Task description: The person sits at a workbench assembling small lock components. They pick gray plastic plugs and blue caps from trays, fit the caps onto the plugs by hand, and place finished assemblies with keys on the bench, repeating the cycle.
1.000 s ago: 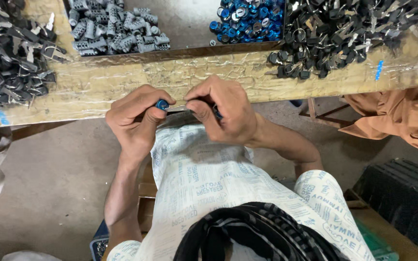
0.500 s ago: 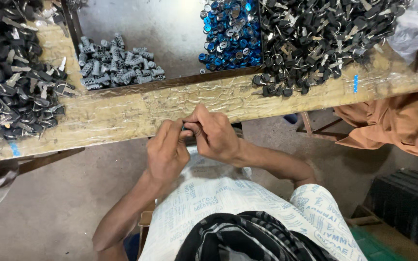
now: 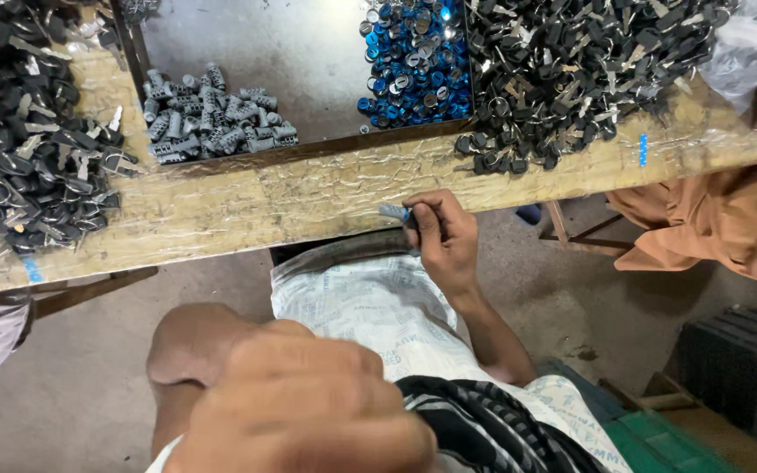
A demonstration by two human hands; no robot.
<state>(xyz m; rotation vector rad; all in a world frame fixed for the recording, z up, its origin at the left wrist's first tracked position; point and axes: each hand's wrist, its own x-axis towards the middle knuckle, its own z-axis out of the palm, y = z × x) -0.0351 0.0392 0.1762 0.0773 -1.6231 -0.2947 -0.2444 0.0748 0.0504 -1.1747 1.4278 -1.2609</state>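
We see our right hand [image 3: 444, 236] pinching a small key [image 3: 393, 212] with a blue and grey tip, right at the near edge of the wooden bench [image 3: 308, 197]. Our left hand [image 3: 308, 403] is close to the camera and blurry, fingers curled; we cannot tell if it holds anything. Far on the bench lie blue caps [image 3: 413, 61], grey cylinders [image 3: 212, 123] and black keys [image 3: 571, 70].

Rough wooden bench [image 3: 308, 197], glossy blue caps [image 3: 409, 61]

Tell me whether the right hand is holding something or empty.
Holding: the right hand pinches a small blue-tipped part between its fingers at the wooden bench edge.
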